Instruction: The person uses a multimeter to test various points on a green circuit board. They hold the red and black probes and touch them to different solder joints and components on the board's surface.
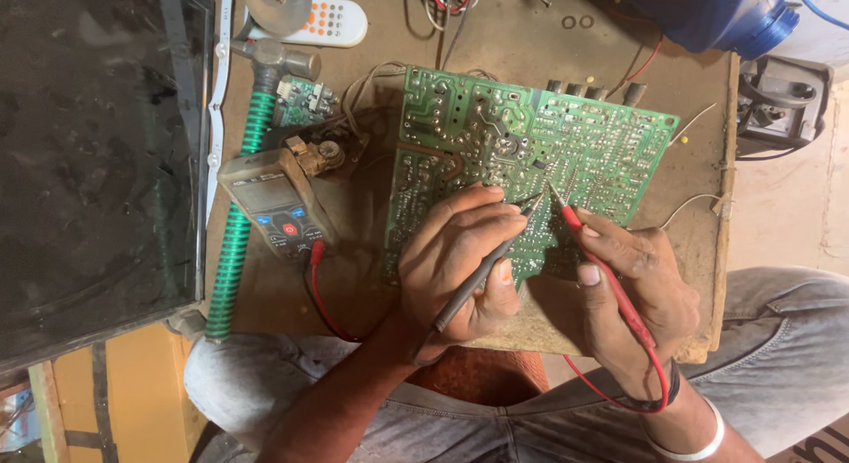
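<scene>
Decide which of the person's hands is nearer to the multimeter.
Left. The left hand, holding the black probe, lies just right of the multimeter. The right hand, holding the red probe, is farther right, beyond the left hand.

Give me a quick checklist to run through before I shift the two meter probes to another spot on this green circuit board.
1. Black probe gripped in the left hand: ok.
2. Red probe gripped in the right hand: ok.
3. Both probe tips down on the solder side of the circuit board: ok, they sit close together near its middle.
4. Leads plugged into the multimeter: the red lead is plugged in at its bottom edge; the black one cannot be told.
5. Meter reading: cannot tell, the display is too dim and tilted.
6. Board lying flat on the wooden bench: ok.
</scene>
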